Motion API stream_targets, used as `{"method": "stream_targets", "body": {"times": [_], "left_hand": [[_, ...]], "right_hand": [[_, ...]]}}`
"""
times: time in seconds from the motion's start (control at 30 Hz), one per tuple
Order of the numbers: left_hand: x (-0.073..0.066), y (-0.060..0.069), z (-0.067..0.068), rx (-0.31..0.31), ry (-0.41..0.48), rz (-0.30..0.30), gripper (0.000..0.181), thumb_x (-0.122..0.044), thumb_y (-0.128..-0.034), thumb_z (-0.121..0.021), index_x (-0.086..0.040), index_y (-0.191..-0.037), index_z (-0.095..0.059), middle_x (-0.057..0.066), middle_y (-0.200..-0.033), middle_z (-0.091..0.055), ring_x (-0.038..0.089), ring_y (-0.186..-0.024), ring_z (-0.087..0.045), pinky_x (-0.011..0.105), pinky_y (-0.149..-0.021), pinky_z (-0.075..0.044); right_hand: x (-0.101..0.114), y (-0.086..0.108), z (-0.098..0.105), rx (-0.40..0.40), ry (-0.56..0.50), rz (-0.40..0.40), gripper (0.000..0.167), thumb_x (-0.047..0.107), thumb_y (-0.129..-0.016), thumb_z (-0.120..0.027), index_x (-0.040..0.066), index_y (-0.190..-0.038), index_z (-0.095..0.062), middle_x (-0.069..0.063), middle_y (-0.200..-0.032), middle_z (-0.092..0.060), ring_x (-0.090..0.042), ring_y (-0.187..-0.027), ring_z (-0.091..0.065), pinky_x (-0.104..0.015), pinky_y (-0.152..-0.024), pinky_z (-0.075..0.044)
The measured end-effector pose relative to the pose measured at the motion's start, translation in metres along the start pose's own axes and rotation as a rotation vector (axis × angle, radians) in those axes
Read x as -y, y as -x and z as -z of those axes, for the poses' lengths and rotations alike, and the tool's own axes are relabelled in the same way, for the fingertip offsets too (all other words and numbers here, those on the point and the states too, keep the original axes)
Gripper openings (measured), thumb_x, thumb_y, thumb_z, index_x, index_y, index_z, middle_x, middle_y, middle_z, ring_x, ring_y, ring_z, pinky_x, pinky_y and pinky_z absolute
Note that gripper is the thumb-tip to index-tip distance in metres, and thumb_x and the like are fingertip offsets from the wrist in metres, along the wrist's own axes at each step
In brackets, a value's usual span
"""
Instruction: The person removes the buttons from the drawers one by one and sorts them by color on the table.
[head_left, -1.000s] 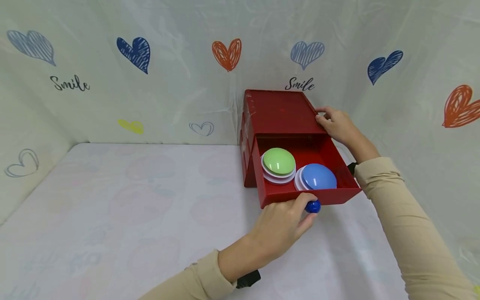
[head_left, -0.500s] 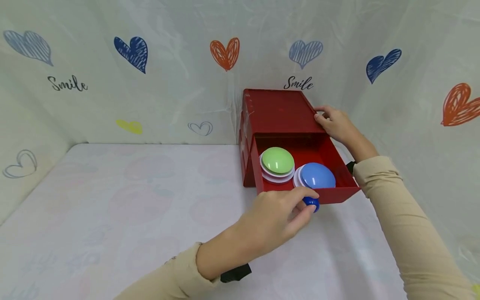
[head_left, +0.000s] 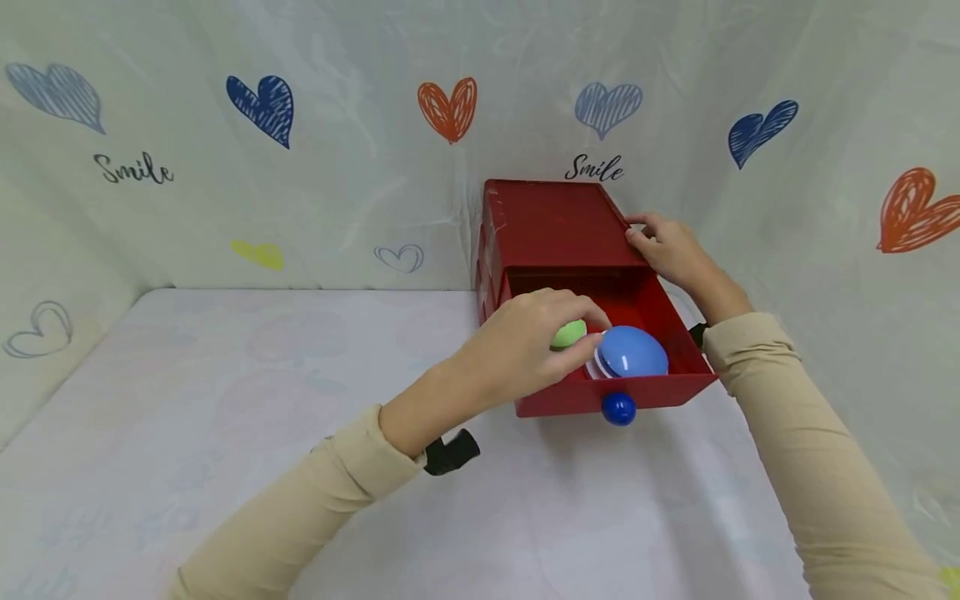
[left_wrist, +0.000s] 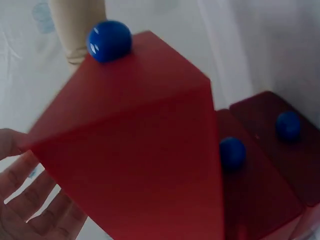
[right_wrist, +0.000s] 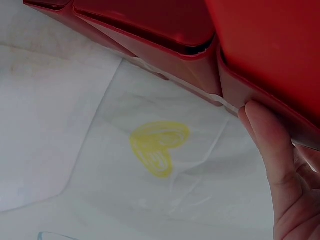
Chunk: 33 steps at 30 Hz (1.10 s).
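A red drawer cabinet (head_left: 558, 221) stands at the back right with its top drawer (head_left: 690, 383) pulled out. Inside sit a green dome-topped round button (head_left: 570, 333), partly covered by my left hand, and a blue one (head_left: 636, 352), both on white bases. My left hand (head_left: 525, 342) reaches over the drawer's left side with bent, parted fingers around the green button; a grip on it is not visible. In the left wrist view the fingers (left_wrist: 37, 200) are spread beside the drawer. My right hand (head_left: 678, 254) holds the cabinet's right edge, thumb (right_wrist: 270, 140) against its side.
A blue knob (head_left: 618, 409) sticks out from the drawer front. Lower shut drawers with blue knobs (left_wrist: 232, 153) show in the left wrist view. A white cloth covers the table (head_left: 247, 417), and a curtain (head_left: 337, 125) printed with hearts hangs behind.
My left hand has let go of the blue knob and moved up and back over the drawer to the green button. My right hand stays at the cabinet's edge.
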<state>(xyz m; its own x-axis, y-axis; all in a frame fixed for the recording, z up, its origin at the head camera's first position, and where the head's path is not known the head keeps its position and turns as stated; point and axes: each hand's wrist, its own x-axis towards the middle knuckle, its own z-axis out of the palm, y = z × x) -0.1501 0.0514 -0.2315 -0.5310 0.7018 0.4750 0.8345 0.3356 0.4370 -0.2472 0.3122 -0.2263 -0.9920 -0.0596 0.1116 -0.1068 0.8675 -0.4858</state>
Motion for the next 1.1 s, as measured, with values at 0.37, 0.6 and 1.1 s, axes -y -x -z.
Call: {"method": "stream_targets", "body": {"times": [0.37, 0.6, 1.1], "left_hand": [[0.02, -0.018, 0.003, 0.278, -0.188, 0.111, 0.038, -0.033, -0.0902, -0.057, -0.019, -0.126, -0.058, 0.0, -0.131, -0.055, 0.016, -0.122, -0.048, 0.031, -0.098, -0.046], [0.025, -0.024, 0.001, 0.36, -0.309, 0.16, 0.043, -0.036, -0.0889, -0.058, -0.017, -0.127, -0.057, 0.003, -0.13, -0.054, 0.017, -0.117, -0.05, 0.028, -0.092, -0.049], [0.027, -0.031, 0.002, 0.457, -0.452, 0.212, 0.056, -0.043, -0.0827, -0.066, -0.019, -0.131, -0.05, 0.004, -0.121, -0.055, 0.015, -0.107, -0.052, 0.027, -0.082, -0.052]], "right_hand": [[0.001, 0.0, 0.0, -0.004, 0.006, -0.012, 0.05, 0.031, -0.1, -0.035, 0.003, -0.141, -0.033, -0.029, -0.123, -0.049, -0.04, -0.103, -0.053, -0.054, -0.091, -0.046], [0.001, 0.0, 0.0, 0.008, -0.014, -0.021, 0.051, 0.032, -0.1, -0.035, 0.004, -0.142, -0.032, -0.028, -0.123, -0.048, -0.04, -0.106, -0.051, -0.053, -0.091, -0.046], [0.0, 0.001, -0.001, 0.016, -0.025, -0.024, 0.052, 0.033, -0.1, -0.035, 0.005, -0.143, -0.031, -0.028, -0.126, -0.047, -0.04, -0.108, -0.05, -0.054, -0.092, -0.046]]}}
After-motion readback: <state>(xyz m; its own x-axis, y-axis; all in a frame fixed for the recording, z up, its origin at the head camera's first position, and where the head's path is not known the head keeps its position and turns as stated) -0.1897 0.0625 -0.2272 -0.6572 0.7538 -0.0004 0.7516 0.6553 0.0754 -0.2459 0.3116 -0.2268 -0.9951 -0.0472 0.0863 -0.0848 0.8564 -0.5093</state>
